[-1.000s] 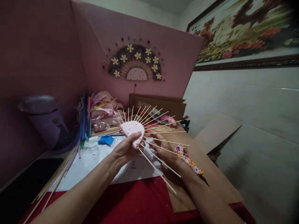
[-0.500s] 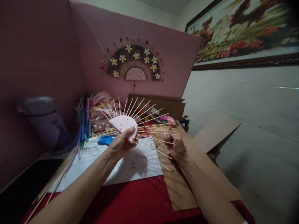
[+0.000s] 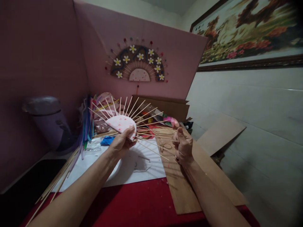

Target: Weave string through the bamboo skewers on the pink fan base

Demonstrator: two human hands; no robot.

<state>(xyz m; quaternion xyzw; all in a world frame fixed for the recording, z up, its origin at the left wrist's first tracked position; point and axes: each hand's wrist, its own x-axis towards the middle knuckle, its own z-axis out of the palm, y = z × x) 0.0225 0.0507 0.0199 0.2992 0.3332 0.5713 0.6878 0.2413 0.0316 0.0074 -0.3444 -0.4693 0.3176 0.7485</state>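
My left hand (image 3: 123,140) grips the lower right corner of a white half-disc with red dots (image 3: 120,122), thumb on top and fingers underneath. Thin wooden sticks (image 3: 140,110) fan out from its curved edge, forming a fan frame tilted above the table. At the right-hand stick tips, my right hand (image 3: 184,145) is closed, with its thumb raised and fingers curled. One stick's end meets these fingers; whether they grip it is unclear. A tiny dark red spot shows at the hand's lower edge, too small to name.
A finished flower-decorated fan (image 3: 139,56) hangs on the pink panel ahead. Behind the hands lie a blue packet (image 3: 107,141), loose sticks (image 3: 163,130) and coloured pipe cleaners (image 3: 88,123). A brown board (image 3: 183,192) covers the table's right side; a lidded bin (image 3: 48,123) stands left.
The fan frame has shifted slightly left and tilted, its right-hand sticks now higher. My right hand has risen a little and turned, its fingers now curled with the thumb up.
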